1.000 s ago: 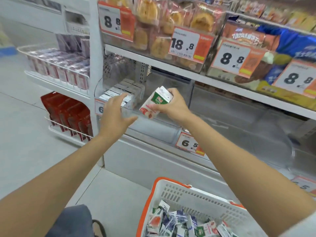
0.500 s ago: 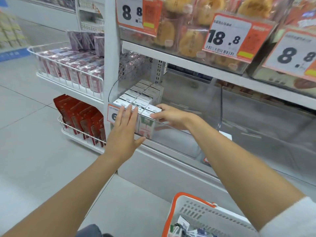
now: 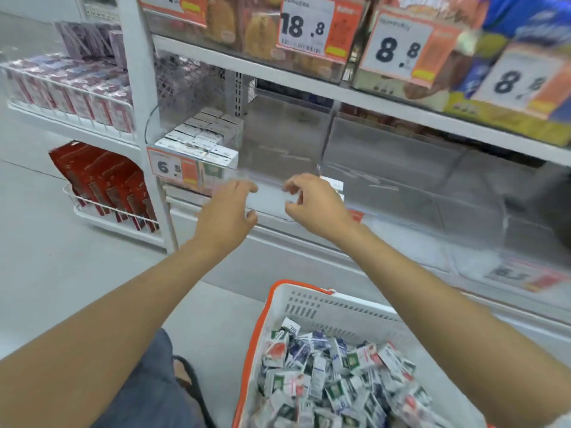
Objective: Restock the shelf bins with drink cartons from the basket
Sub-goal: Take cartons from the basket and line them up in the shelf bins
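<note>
two empty hands, the left hand (image 3: 227, 208) and the right hand (image 3: 315, 205), hover slightly apart with fingers loosely curled at the near edge of a clear shelf bin (image 3: 278, 140). drink cartons (image 3: 200, 139) stand packed at its left end in rows running near to far, behind a price tag (image 3: 173, 168) reading "6.5". loose cartons (image 3: 333, 375) lie jumbled, pointing every way, in the white, orange-rimmed basket (image 3: 324, 304) below — upper tags (image 3: 309, 26) read "18.8" and "8.8".

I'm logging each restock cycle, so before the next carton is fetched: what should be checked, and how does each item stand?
1. Left hand free: ok, holds nothing.
2. Right hand free: ok, holds nothing.
3. Basket below the hands: ok.
4. Drink cartons left in the basket: ok, many.
5. Room in shelf bin: ok, its right part is bare beside the shelved cartons.
6. Basket cartons match the shelved ones: cannot tell, too blurred.
</note>
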`<state>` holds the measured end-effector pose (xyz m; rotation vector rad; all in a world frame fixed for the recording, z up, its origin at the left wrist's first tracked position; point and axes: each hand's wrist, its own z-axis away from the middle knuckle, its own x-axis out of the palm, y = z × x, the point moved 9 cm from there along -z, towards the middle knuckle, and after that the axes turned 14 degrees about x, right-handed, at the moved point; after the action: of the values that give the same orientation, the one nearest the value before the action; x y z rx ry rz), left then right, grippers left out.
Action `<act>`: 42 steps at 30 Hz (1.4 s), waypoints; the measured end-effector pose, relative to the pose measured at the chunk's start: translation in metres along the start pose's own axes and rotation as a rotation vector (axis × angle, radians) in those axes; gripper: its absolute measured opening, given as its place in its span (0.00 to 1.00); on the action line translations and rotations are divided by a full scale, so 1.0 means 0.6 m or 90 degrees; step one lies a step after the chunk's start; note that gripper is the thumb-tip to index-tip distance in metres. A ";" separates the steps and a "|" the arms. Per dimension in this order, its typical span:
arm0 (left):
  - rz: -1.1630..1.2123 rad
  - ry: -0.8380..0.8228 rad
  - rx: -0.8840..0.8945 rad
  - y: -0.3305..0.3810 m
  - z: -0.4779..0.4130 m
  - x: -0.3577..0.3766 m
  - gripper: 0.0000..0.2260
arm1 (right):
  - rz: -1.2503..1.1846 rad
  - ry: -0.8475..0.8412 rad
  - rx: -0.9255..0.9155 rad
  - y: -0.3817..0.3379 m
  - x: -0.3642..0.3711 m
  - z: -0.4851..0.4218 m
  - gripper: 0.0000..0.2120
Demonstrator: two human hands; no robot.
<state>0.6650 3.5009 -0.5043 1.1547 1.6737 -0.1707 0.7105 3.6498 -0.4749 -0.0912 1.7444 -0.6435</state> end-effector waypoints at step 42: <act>0.371 -0.505 -0.013 0.358 0.245 0.448 0.14 | 0.155 -0.245 0.273 0.613 0.045 0.471 0.15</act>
<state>0.9268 3.6860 -0.6976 1.2844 0.6177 -0.2037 1.0630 3.8450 -0.7065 0.2754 1.1971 -0.7497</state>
